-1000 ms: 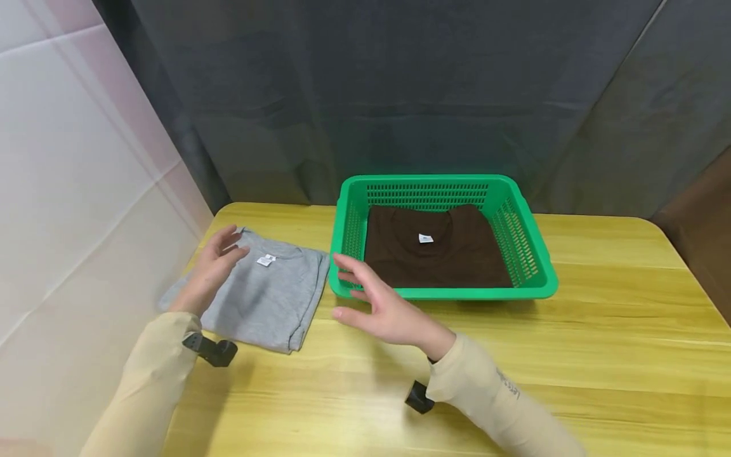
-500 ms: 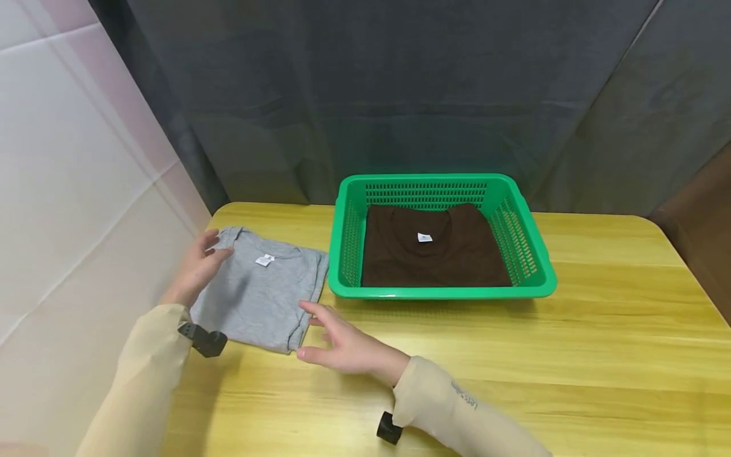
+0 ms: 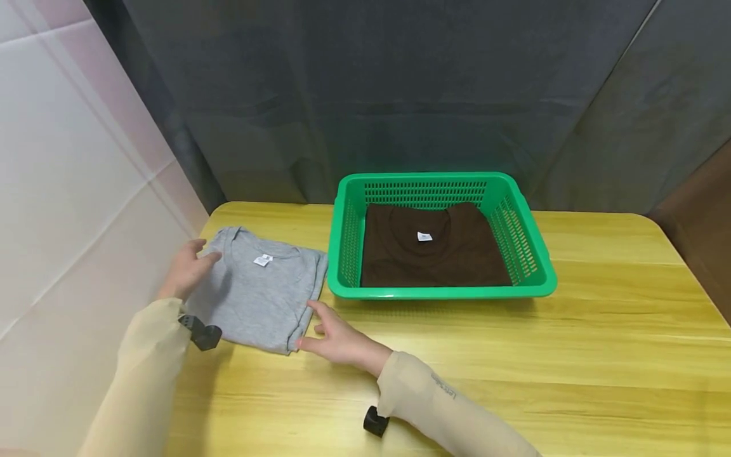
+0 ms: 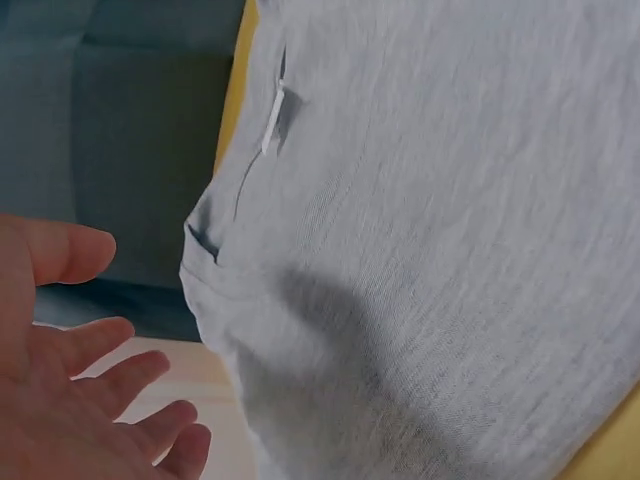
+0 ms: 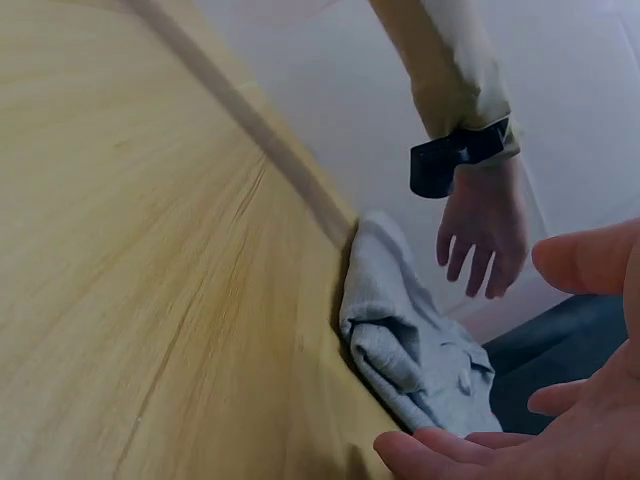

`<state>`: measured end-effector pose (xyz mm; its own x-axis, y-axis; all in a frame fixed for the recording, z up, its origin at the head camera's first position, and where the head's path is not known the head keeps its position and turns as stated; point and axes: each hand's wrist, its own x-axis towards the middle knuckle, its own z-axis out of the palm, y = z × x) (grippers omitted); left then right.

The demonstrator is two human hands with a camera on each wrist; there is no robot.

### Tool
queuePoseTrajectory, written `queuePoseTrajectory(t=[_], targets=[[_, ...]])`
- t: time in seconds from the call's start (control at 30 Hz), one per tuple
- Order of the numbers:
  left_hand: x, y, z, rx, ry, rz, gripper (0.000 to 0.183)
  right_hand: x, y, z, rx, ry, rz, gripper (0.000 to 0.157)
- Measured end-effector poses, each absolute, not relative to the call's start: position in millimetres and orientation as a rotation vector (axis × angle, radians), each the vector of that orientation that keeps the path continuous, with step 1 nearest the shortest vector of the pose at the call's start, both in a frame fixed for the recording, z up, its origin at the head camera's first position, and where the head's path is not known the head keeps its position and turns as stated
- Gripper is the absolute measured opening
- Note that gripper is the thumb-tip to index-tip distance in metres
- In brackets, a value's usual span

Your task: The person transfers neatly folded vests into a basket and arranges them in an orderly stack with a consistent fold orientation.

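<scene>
A folded grey T-shirt (image 3: 263, 292) with a white neck label lies flat on the left part of the table. My left hand (image 3: 187, 268) hovers at its left edge, fingers relaxed and holding nothing; in the left wrist view that hand (image 4: 90, 370) is spread apart beside the grey fabric (image 4: 430, 200). At the shirt's lower right corner is my right hand (image 3: 339, 337), fingertips right at the folded edge and thumb apart from the fingers. From the right wrist view, the grey shirt (image 5: 400, 340) shows its layered fold, with the right hand's fingers (image 5: 460, 450) loosely extended near it.
A green plastic basket (image 3: 440, 292) stands at the back middle, right of the grey shirt. Inside it lies a folded brown T-shirt (image 3: 434, 260) with a white label. A white wall panel (image 3: 85, 190) borders the left side, and a dark curtain (image 3: 400, 95) hangs behind the wooden table (image 3: 571, 355).
My right hand has moved left and down from the basket's front left corner to the grey shirt's right edge. My left hand has shifted left, off the shirt toward its left edge.
</scene>
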<state>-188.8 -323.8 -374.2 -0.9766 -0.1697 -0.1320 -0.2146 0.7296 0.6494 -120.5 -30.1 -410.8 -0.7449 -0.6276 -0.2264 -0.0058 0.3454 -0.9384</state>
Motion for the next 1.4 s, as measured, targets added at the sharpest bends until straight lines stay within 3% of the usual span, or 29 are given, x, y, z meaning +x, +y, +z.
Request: queuePoseTrajectory(t=[0.5, 0.8, 1.4], targets=[[-194, -340, -394, -0.403, 2.875, 0.632, 0.059, -129, -44, -422, -0.383, 2.007, -1.501, 0.073], [-191, -344, -400, -0.581, 2.741, 0.647, 0.059, -132, -56, -424, -0.203, 1.787, -1.715, 0.075], [-202, -355, -411, -0.639, 2.742, 0.572, 0.059, -139, -69, -424, -0.105, 2.01, -1.763, 0.067]])
